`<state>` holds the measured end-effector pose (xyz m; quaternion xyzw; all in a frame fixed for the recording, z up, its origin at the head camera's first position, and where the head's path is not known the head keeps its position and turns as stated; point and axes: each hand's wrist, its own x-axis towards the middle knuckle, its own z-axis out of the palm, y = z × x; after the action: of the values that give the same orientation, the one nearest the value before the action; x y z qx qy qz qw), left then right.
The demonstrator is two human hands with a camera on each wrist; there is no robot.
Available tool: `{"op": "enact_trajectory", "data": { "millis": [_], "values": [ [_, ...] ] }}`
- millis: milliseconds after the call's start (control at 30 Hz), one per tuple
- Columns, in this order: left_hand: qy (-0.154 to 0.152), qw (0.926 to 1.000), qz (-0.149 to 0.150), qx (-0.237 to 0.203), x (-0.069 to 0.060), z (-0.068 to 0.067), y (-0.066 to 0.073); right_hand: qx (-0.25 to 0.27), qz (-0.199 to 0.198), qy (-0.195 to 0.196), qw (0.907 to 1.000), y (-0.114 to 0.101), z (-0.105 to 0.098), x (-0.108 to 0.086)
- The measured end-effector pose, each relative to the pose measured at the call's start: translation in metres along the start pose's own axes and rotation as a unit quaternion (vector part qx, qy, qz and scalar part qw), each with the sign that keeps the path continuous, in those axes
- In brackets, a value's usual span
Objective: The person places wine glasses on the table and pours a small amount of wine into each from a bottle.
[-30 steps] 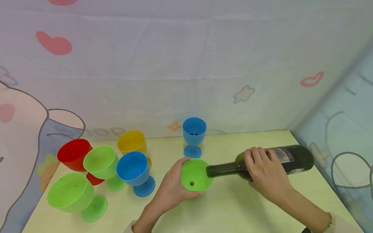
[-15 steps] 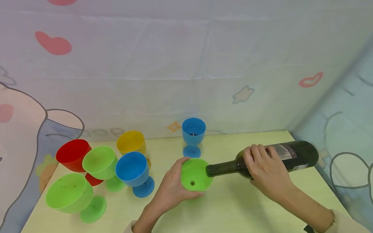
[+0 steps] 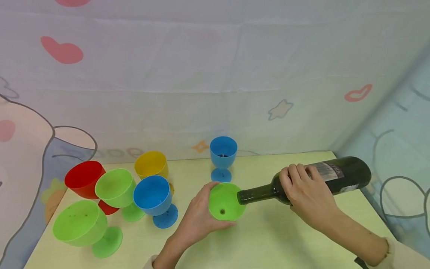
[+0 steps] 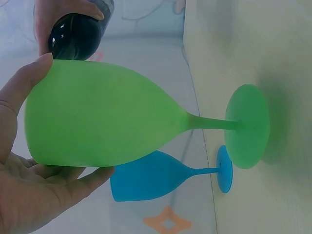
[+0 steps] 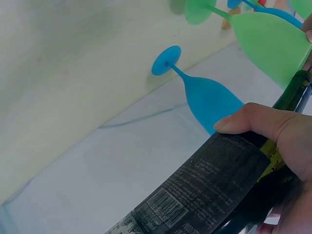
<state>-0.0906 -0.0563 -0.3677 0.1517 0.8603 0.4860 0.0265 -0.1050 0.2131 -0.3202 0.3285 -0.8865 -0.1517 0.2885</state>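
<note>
My left hand (image 3: 200, 213) grips the bowl of a green plastic goblet (image 3: 228, 203), thumb and fingers on opposite sides. The goblet is upright, with a small dark spot at its bottom. I cannot tell if its foot (image 4: 247, 126) touches the table. My right hand (image 3: 309, 196) holds a dark green wine bottle (image 3: 351, 172) round its shoulder. The bottle leans, its base higher than its mouth, and the mouth lies over the goblet's right rim. No stream of liquid is visible. Behind stands a blue goblet (image 3: 223, 151) with something dark inside.
At the left of the pale table (image 3: 255, 246) several goblets stand close together: red (image 3: 85, 180), yellow (image 3: 152, 165), blue (image 3: 153, 196), green (image 3: 115, 188) and another green (image 3: 80, 224). A printed cloth (image 3: 181, 74) hangs behind the table's back edge.
The bottle's base end has risen, so the bottle leans more steeply, while its mouth stays at the rim. My left hand and the green goblet have hardly moved.
</note>
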Motion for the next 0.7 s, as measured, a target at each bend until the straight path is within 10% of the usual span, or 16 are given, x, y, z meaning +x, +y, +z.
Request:
{"op": "enact_trajectory", "data": {
  "millis": [700],
  "values": [
    [0.004, 0.9999, 0.009, 0.003, -0.0005, 0.0003, -0.0004, -0.019, -0.010, 0.002, 0.9998, 0.0016, -0.0060, 0.0056]
  ]
}}
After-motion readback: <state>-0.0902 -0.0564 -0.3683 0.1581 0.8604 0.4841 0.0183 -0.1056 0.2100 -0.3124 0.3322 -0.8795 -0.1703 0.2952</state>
